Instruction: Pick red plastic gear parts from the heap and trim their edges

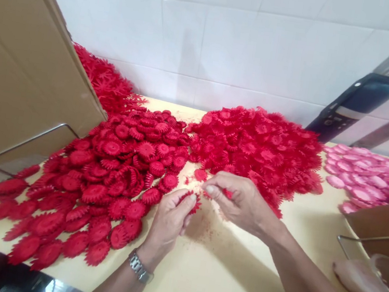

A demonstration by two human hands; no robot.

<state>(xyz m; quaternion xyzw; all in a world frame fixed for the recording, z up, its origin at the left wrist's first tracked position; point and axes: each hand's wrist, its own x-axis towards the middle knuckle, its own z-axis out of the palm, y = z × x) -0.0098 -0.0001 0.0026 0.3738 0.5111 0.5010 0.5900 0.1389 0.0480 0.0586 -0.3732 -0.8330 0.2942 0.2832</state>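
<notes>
My left hand (169, 220), with a metal watch (140, 265) on its wrist, grips a red flower-shaped disc (196, 205) between thumb and fingers. The disc has a fringed, petal-like edge, and the fingers cover part of it. Just right of it, my right hand (239, 201) is closed in a pinch, thumb against forefinger. Red shows at its fingertips, but I cannot make out what they hold. A heap of thick, toothed red discs (103, 191) lies beside my left hand. Behind my right hand is a pile of thinner red flower pieces (260, 146).
More red cut pieces (105, 79) lie behind a cardboard box (28, 57) at left. Pink discs (376, 175) are at right, near a brown box (387, 223) with a wire handle. A dark blue strap-like object (362, 98) leans on the tiled wall (232, 39). Red crumbs dot the cream tabletop (226, 277).
</notes>
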